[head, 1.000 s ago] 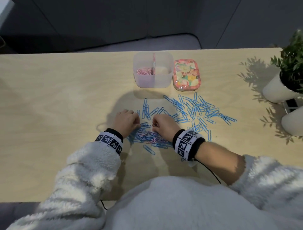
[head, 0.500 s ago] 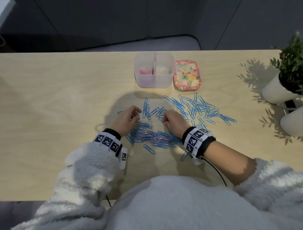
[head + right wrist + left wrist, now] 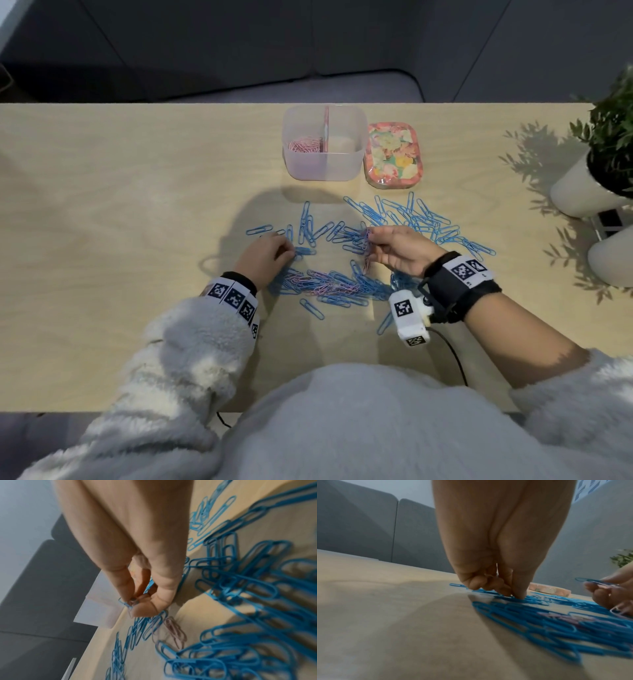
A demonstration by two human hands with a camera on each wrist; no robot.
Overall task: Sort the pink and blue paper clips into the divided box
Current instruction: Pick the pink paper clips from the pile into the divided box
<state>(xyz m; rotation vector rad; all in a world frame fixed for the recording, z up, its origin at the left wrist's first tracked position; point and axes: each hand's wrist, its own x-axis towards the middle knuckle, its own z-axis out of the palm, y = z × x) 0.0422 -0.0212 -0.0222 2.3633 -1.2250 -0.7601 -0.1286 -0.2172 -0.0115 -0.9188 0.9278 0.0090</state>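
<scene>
A clear divided box (image 3: 322, 161) stands at the back; its left compartment holds pink clips (image 3: 305, 145). Blue clips (image 3: 414, 219) lie scattered in front of it, and a mixed blue and pink pile (image 3: 329, 286) lies nearer me. My left hand (image 3: 270, 253) sits low with curled fingers; its fingertips (image 3: 518, 595) press on blue clips, and a pale pink clip (image 3: 488, 575) shows inside the curl. My right hand (image 3: 394, 250) is lifted above the table. It pinches a blue clip (image 3: 126, 603) together with pink ones (image 3: 618, 609) that dangle below.
A flowery lid (image 3: 394, 156) lies right of the box. Two white pots (image 3: 579, 185) with a green plant stand at the table's right edge. A wrist camera (image 3: 409, 317) and its cable hang under my right wrist. The table's left half is bare wood.
Both hands moved forward out of the near pile. My right hand then rose off the table and turned, carrying a blue clip and pink clips. My left hand stayed low on the blue clips.
</scene>
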